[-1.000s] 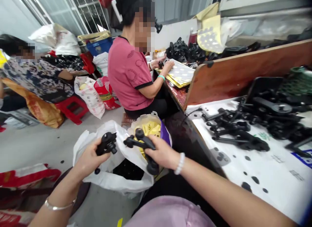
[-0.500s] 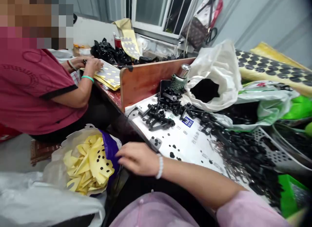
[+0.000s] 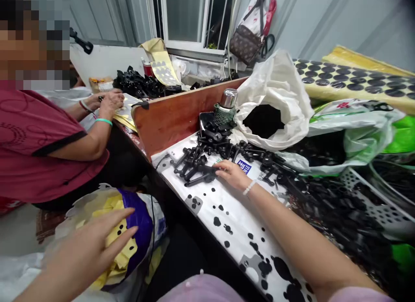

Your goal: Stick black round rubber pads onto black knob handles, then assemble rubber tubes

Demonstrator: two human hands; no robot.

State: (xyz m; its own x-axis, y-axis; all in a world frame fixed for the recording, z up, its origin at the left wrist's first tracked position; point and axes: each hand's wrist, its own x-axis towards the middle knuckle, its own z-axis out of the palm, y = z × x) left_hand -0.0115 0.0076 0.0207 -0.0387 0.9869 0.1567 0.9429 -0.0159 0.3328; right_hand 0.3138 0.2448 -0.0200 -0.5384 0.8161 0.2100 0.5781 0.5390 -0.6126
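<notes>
At the lower left, my left hand is open with thumb and fingers apart and nothing in them. Below it is a bag with a purple side, filled with yellow backing-paper scraps, some bearing black dots. On the white tabletop, my right hand has its fingertips closed on the end of a black plastic part. That part lies over a heap of similar black arm-shaped parts. Loose black round stickers are scattered on the white surface nearer to me.
A wooden divider separates my table from a co-worker in a red shirt. A metal-capped bottle stands beside an open white sack. Many small black pieces and a perforated white basket fill the right side.
My right hand has moved from beside the yellow scraps up to the black parts on the table. My left hand has come into view at lower left. The view has shifted slightly.
</notes>
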